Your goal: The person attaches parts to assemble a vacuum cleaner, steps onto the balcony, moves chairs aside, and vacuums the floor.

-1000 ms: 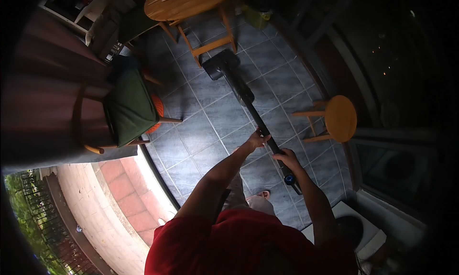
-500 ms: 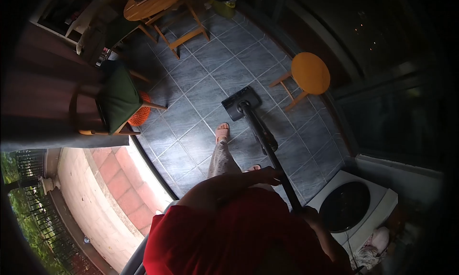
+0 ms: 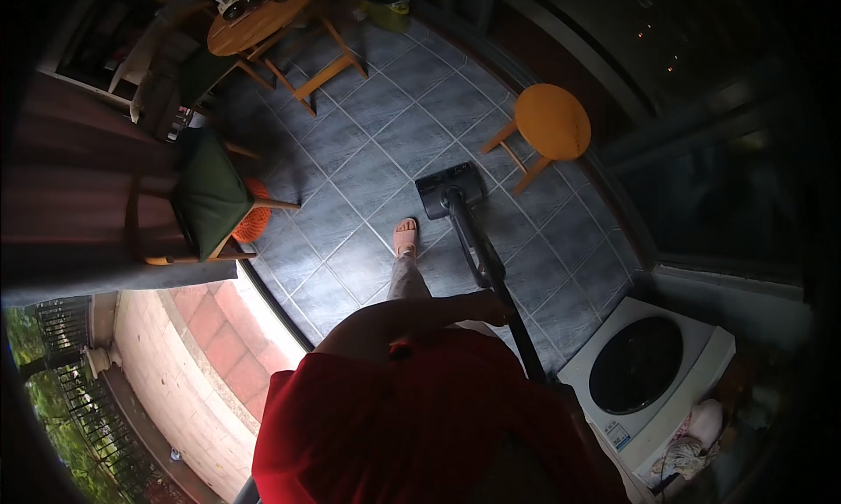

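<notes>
A dark stick vacuum cleaner (image 3: 471,238) slants across the tiled floor, its wide floor head (image 3: 449,191) flat on the tiles. My left hand (image 3: 492,309) is closed around the shaft, just below the thicker lower body. At the upper end of the stick, near my red shirt, my right hand (image 3: 563,397) is closed on the handle; shadow hides most of its fingers. My sandalled foot (image 3: 406,236) stands to the left of the floor head.
A round wooden stool (image 3: 552,122) stands right of the floor head. To the left are a green-seated chair (image 3: 213,193) and an orange woven object (image 3: 254,215). A wooden table (image 3: 263,17) is at the back, a white washing machine (image 3: 578,381) at lower right. A doorway opens lower left.
The floor head has shifted right across the tiles, closer to the stool's side and slightly nearer me. Both hands stay on the stick. My view has turned a little.
</notes>
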`<state>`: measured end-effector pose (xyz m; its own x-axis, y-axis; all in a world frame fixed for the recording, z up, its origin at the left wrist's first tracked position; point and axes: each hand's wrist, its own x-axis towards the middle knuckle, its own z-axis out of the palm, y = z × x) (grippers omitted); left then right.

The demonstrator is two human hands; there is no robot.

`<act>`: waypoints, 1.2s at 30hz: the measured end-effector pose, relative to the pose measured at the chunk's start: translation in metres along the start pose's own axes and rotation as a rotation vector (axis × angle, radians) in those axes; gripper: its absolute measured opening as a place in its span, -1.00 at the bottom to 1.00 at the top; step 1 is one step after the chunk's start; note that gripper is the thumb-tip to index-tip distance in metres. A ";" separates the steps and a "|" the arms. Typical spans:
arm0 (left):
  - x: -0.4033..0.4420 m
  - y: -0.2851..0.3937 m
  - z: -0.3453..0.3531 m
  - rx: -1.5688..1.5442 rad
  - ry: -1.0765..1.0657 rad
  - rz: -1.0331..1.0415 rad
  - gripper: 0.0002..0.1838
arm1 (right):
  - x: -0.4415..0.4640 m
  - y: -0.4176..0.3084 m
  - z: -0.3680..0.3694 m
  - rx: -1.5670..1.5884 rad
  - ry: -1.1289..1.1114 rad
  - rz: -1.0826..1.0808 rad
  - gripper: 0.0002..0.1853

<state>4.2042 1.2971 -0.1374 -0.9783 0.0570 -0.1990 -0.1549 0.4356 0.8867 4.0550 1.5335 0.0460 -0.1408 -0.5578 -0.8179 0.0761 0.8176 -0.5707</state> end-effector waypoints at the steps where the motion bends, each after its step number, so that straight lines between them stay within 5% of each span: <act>1: 0.000 -0.014 -0.019 -0.445 -0.028 -0.137 -0.72 | 0.015 -0.012 0.003 0.062 -0.051 -0.024 -0.76; 3: 0.001 -0.041 -0.056 -1.519 0.157 -0.435 -0.77 | 0.050 -0.069 0.017 0.344 -0.053 0.138 -0.81; 11: -0.023 -0.127 -0.269 -1.429 0.569 -0.488 -0.63 | 0.224 -0.292 0.081 0.279 -0.164 -0.045 -0.74; 18: -0.063 -0.151 -0.385 -1.425 0.778 -0.450 -0.41 | 0.397 -0.424 0.122 -0.282 -0.137 -0.259 -0.65; 20: -0.067 -0.163 -0.393 -1.482 0.827 -0.429 -0.26 | 0.421 -0.463 0.121 -0.291 -0.144 -0.268 -0.67; 36: -0.043 -0.176 -0.332 -1.764 1.199 -0.618 -0.53 | 0.615 -0.674 0.091 -0.416 -0.199 -0.242 -0.61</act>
<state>4.2277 0.9195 -0.1458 -0.2687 -0.4405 -0.8566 0.3580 -0.8713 0.3358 4.0069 0.6260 -0.0791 0.0874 -0.7215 -0.6869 -0.3398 0.6265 -0.7014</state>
